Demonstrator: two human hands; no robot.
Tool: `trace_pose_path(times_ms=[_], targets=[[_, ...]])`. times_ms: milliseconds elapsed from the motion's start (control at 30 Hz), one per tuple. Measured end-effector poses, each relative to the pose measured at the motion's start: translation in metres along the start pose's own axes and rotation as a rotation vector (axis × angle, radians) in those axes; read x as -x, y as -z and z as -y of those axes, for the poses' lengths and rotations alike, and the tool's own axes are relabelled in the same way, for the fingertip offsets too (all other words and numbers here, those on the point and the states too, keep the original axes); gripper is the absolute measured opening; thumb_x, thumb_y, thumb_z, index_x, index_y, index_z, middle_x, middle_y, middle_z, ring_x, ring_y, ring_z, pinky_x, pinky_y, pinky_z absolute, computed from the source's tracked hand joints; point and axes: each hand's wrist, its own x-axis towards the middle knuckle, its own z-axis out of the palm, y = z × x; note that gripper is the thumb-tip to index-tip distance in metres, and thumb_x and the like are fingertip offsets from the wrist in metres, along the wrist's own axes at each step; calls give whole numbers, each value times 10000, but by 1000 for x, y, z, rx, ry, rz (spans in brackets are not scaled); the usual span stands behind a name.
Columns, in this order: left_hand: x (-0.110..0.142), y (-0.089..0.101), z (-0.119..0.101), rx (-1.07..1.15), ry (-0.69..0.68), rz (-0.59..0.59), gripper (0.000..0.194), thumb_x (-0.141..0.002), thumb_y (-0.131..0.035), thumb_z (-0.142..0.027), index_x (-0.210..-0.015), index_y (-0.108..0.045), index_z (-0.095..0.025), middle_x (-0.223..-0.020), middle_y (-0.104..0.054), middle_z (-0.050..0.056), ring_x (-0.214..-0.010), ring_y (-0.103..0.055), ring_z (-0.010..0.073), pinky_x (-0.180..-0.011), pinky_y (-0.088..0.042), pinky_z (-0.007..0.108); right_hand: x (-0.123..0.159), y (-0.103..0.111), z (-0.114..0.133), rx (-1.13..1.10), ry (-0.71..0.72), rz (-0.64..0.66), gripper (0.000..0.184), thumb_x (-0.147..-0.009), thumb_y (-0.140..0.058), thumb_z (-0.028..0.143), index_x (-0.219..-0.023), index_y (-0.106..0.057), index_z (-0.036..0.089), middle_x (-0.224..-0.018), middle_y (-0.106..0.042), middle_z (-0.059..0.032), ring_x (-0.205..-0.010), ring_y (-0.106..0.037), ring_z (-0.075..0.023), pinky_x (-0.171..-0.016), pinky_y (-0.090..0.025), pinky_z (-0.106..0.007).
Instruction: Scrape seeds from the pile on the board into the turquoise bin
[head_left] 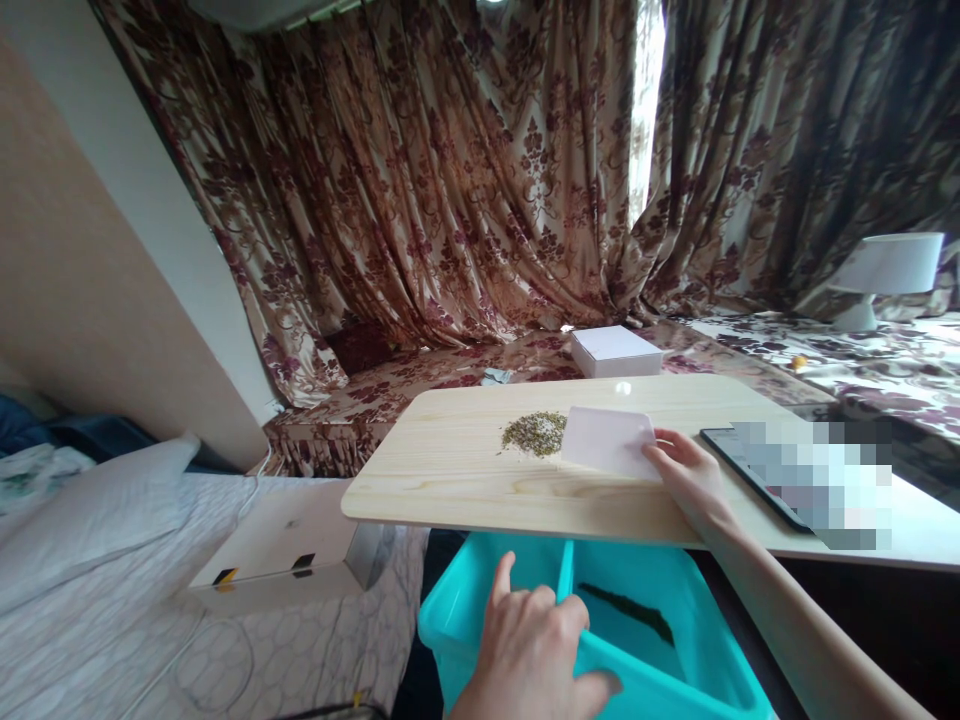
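Observation:
My right hand [686, 475] pinches the edge of a white card [606, 441] that lies tilted on a light wooden tabletop [450, 480]. The card's left edge sits right beside a small heap of greenish-brown seeds [535, 432]. My left hand [536, 650] is below the table's front edge, its fingers curled over the middle divider of a turquoise plastic bin [457, 625]. The bin's right compartment holds a dark streak of material [630, 612]. The thumb points upward and the hand grips the divider.
A white box [615, 350] sits behind the table on patterned fabric. A tablet [742, 465], partly blurred, lies on the table's right. A white low box [285, 545] rests on the bed at left beside a pillow [90, 510]. Heavy patterned curtains [465, 170] hang behind; a white lamp [885, 275] stands at right.

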Motion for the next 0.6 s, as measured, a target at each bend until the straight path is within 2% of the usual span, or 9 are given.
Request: trace_pose_path(times_ms=[333, 467, 600], targets=[[-2, -1, -5, -21, -5, 7, 248, -668, -652, -414, -817, -635, -217, -749, -629, 0, -839, -593, 193, -1079, -146, 438, 3, -1, 8, 19, -61, -25, 142, -629, -608, 249, -770, -608, 228, -695, -712, -22, -691, -666, -213, -578, -500, -280], [-2, 1, -5, -24, -8, 5, 240, -674, -635, -409, -818, -636, -217, -751, -628, 5, -833, -592, 202, -1070, -162, 461, -1, 0, -1, 43, -47, 63, 187, -639, -605, 284, -813, -599, 216, -723, -718, -26, -648, -660, -200, -524, -490, -268], [-1, 1, -5, -13, -7, 5, 238, -677, -631, -397, -827, -633, -212, -762, -628, 14, -853, -586, 206, -1067, -174, 463, 2, 3, -12, 47, -54, 226, 283, -627, -635, 383, -851, -588, 217, -713, -715, -27, -613, -648, -198, -474, -475, -263]])
